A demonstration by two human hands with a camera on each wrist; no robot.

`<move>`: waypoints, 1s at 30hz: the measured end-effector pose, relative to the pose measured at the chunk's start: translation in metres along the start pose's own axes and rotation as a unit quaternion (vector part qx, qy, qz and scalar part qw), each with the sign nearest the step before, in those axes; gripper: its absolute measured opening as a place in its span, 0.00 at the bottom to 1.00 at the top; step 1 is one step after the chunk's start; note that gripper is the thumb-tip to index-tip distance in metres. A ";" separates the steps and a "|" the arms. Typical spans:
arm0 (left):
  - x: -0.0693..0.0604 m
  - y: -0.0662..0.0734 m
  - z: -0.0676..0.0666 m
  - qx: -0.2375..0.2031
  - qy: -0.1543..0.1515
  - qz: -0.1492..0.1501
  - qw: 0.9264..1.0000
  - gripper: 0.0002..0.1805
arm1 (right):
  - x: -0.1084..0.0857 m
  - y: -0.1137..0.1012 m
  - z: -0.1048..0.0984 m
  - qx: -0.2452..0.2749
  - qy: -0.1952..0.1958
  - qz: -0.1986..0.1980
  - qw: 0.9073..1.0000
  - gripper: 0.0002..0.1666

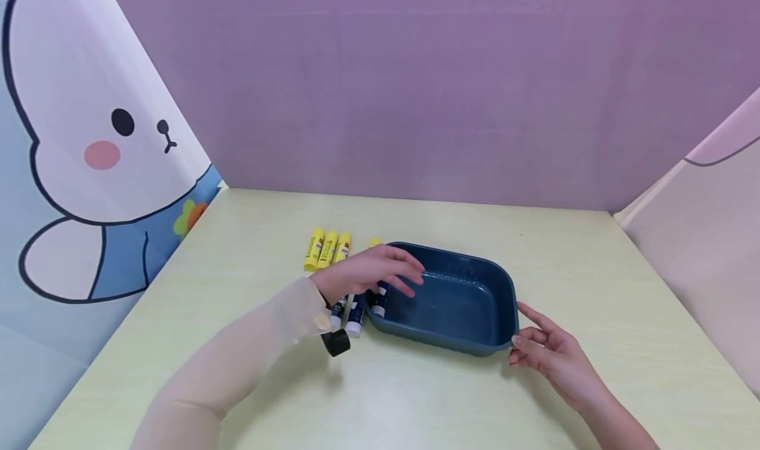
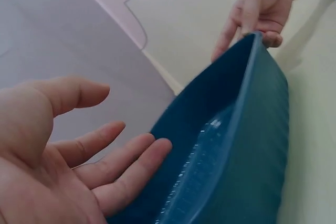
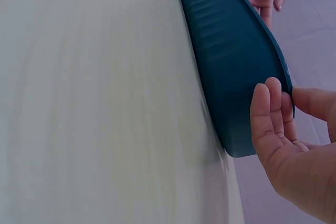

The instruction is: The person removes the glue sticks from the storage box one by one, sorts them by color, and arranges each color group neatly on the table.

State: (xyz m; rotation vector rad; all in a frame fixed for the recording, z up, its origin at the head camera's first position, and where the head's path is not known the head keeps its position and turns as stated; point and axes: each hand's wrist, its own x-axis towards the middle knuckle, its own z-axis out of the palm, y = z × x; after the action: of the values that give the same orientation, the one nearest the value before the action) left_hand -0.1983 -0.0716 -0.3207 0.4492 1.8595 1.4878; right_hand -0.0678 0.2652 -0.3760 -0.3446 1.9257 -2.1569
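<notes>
A dark blue plastic tray (image 1: 445, 298) with rounded corners rests on the table. My right hand (image 1: 552, 357) pinches its near right corner; the right wrist view shows the thumb at the rim and fingers against the outer wall. Over the tray's left end hovers my left hand (image 1: 380, 268), fingers loosely spread and holding nothing. A dark blue glue stick with a white end (image 1: 380, 299) shows just inside the left end, partly behind the hand. Beside the tray lie several yellow glue sticks (image 1: 315, 249) and dark blue ones (image 1: 354, 317), partly covered by the left hand and wrist.
Another yellow stick (image 1: 375, 242) shows by the tray's far left corner. The pale wooden table (image 1: 439, 404) ends at a purple backdrop (image 1: 415, 107). A cartoon-printed sheet (image 1: 89, 173) stands along the left side, and a pale sheet (image 1: 706, 239) along the right.
</notes>
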 end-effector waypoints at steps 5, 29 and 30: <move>0.009 0.001 0.008 0.036 0.014 -0.009 0.999 0.22 | 0.000 0.000 0.000 0.002 0.000 0.002 1.000 0.34; 0.036 -0.017 0.029 -0.010 0.086 -0.088 0.992 0.12 | 0.000 0.000 0.000 0.005 0.000 0.003 1.000 0.34; 0.036 -0.017 0.030 -0.013 0.087 -0.095 0.992 0.12 | 0.000 0.000 -0.001 0.005 0.000 0.003 1.000 0.34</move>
State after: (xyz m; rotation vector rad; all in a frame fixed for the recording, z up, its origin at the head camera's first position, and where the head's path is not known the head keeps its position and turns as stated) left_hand -0.1993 -0.0322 -0.3509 0.1284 1.9542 1.4567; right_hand -0.0678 0.2657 -0.3764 -0.3369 1.9116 -2.1621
